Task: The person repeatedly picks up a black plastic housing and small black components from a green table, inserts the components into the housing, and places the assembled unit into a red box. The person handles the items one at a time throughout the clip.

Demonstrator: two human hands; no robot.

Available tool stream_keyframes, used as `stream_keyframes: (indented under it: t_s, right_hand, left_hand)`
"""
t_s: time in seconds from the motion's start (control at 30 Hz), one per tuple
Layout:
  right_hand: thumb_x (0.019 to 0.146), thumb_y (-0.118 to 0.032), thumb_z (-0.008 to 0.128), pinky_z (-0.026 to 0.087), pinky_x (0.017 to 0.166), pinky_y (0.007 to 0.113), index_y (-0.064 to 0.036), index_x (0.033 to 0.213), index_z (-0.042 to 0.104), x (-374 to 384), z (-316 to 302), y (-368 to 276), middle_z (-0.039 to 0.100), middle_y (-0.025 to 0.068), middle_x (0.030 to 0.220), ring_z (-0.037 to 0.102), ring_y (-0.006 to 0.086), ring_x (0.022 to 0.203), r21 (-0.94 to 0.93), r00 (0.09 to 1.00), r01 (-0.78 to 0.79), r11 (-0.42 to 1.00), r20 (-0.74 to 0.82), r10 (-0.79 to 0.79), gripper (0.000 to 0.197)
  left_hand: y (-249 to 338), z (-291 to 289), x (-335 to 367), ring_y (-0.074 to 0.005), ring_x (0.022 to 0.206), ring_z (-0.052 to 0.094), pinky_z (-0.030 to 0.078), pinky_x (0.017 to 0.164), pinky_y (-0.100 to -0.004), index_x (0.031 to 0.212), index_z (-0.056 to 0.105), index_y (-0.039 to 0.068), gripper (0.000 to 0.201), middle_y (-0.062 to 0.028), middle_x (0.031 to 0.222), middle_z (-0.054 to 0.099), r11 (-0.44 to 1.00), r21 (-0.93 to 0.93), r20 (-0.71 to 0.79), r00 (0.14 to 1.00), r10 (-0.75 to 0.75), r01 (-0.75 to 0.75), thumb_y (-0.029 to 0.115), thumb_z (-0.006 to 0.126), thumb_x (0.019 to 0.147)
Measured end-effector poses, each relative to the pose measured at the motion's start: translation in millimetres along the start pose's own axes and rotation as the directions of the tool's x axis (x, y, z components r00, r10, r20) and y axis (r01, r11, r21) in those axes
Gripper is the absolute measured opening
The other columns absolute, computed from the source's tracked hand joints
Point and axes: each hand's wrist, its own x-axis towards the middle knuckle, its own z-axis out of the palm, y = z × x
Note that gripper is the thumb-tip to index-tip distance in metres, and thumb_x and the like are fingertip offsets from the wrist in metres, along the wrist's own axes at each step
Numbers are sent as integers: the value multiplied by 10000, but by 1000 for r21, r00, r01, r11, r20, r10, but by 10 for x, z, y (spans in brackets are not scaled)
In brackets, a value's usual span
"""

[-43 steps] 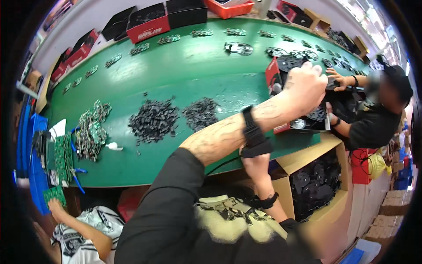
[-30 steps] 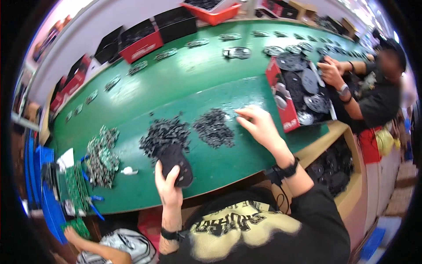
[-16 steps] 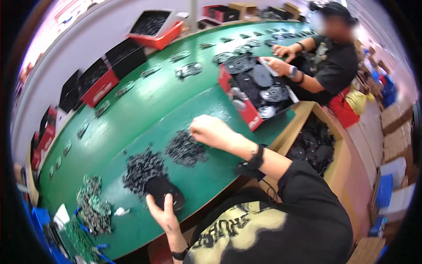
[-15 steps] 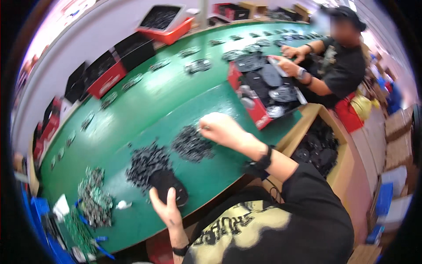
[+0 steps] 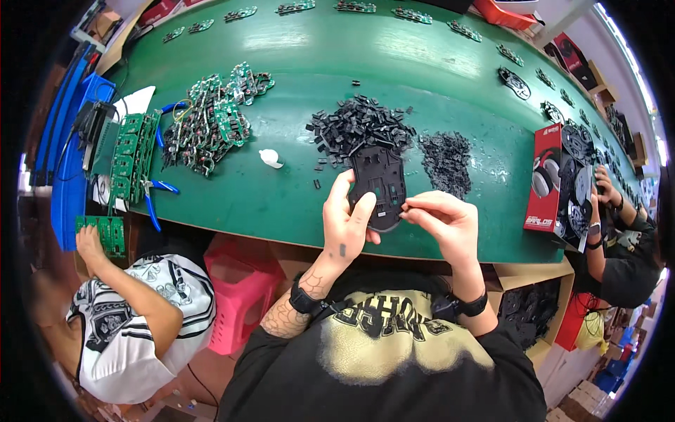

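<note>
A black plastic mouse shell (image 5: 380,184) rests in my left hand (image 5: 346,214), whose thumb lies over its near left edge. Its inner side faces up, with ribs and small slots. At the shell's lower right edge, my right hand (image 5: 441,224) has thumb and forefinger pinched together; anything between them is too small to make out. Just beyond the shell lies a heap of small black plastic pieces (image 5: 358,125), partly covered by its far end. To the right of that is a second pile of finer black parts (image 5: 446,163).
Green circuit boards (image 5: 214,116) are heaped on the left of the green table (image 5: 295,200), near blue-handled pliers (image 5: 150,204) and a white scrap (image 5: 270,158). A red box (image 5: 545,184) stands right, beside a co-worker's hands (image 5: 608,190). Another person's hand (image 5: 89,244) holds a board at left.
The view has swung left. My right hand has left the finer pile and come to the shell's edge. The shell, earlier lower on the table, now shows its inner side.
</note>
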Motion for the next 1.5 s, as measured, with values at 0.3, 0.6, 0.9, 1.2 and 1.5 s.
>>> stream_keyframes:
  t_s: [0.3, 0.6, 0.9, 1.2, 1.5]
  right_hand:
    - [765, 87, 698, 565, 716, 255, -12, 883, 719, 134, -39, -37, 685, 96, 933, 657, 141, 855, -474, 937, 348, 809, 202, -285, 156]
    - [774, 60, 703, 565, 695, 250, -31, 920, 715, 100, 16, -10, 626, 60, 937, 643, 136, 834, -378, 981, 189, 906, 109, -159, 172]
    - [776, 60, 700, 558, 696, 254, 3, 901, 676, 111, 35, 23, 600, 75, 908, 645, 149, 821, -429, 965, 261, 865, 116, -233, 140]
    - [782, 62, 683, 554, 665, 280, 12, 877, 549, 155, 162, -133, 550, 71, 838, 636, 162, 803, -516, 988, 112, 849, 147, -41, 172]
    - [825, -158, 712, 515, 687, 342, -17, 1027, 650, 480, 732, -226, 592, 109, 887, 616, 249, 741, -563, 936, 277, 779, 342, -86, 254]
  left_hand:
    - [5, 0, 44, -74, 496, 569, 428, 344, -185, 1300, 400, -23, 399, -101, 916, 654, 999, 36, 38, 999, -6, 4, 137, 523, 956]
    - [18, 17, 20, -54, 520, 566, 435, 377, -194, 1283, 436, -26, 388, -58, 827, 659, 999, 53, 17, 1000, 2, -3, 163, 548, 964]
    - [-4, 20, 22, -57, 508, 564, 427, 358, -179, 1308, 404, -23, 400, -86, 913, 656, 993, 114, 39, 999, -1, -3, 127, 540, 962]
    - [-17, -18, -41, -41, 487, 521, 392, 353, -179, 1258, 441, -2, 343, -34, 826, 628, 986, 168, -1, 1000, -10, 10, 119, 536, 952]
    - [431, -669, -548, -121, 759, 622, 478, 451, -204, 1180, 464, -4, 334, -98, 1011, 621, 995, 100, -324, 945, 41, -9, 36, 565, 864]
